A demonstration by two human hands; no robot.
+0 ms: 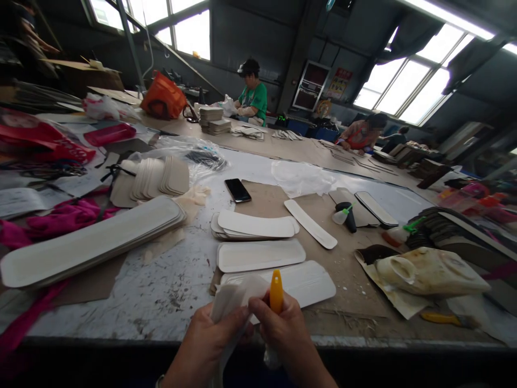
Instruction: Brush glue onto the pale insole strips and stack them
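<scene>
Near the table's front edge, my left hand [220,328] is closed on a thin white strip [232,299], which stands tilted and runs down below the table edge. My right hand [285,326] grips a yellow-handled brush [276,291], handle end up; its head is mostly hidden below the hand. My right thumb and fingers are close to the strip, and I cannot tell whether they touch it. Just beyond my hands lie a long white panel [315,283], another rounded white panel [262,255] and a small stack of white panels [254,223].
A phone [237,191] lies beyond the panels. At left sits a stack of long panels [92,237]; at right, a glue-stained plastic container [436,272], a second yellow-handled brush [444,319] and a green-tipped bottle [341,215]. Across the table a person in green [258,99] sits working.
</scene>
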